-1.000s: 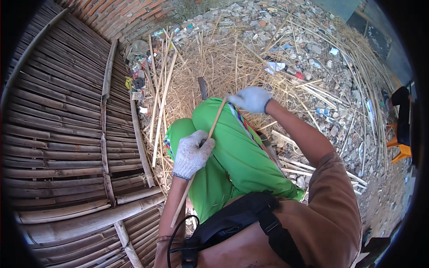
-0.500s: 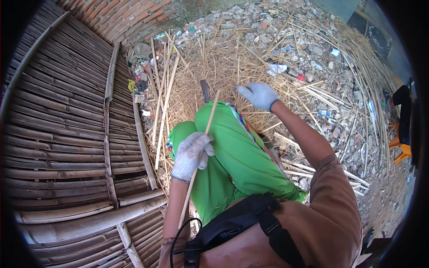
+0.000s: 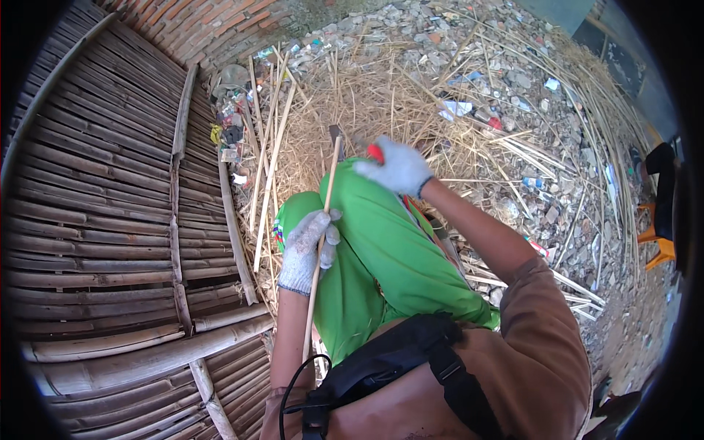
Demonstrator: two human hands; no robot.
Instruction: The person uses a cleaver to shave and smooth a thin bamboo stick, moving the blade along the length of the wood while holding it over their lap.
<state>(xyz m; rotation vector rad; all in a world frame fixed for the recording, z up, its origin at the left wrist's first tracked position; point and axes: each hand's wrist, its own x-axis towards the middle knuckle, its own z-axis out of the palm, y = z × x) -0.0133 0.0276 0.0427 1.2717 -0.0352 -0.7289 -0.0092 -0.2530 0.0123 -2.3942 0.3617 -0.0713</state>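
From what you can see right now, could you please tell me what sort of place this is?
Probably an outdoor yard used as a rough work spot: rubble and straw-like scraps are strewn about, a slatted, bamboo-like panel fills the left side, and a brick wall stands beyond.

Watching remotely, I see brick wall (image 3: 209,29) top left, slatted bamboo structure (image 3: 110,242) left, rubble-strewn ground (image 3: 557,150), orange seat (image 3: 663,252) far right.

A bamboo panel (image 3: 110,246) fills the left, a brick wall (image 3: 202,33) beyond, rubble (image 3: 517,79) and an orange seat (image 3: 664,251) rightward.
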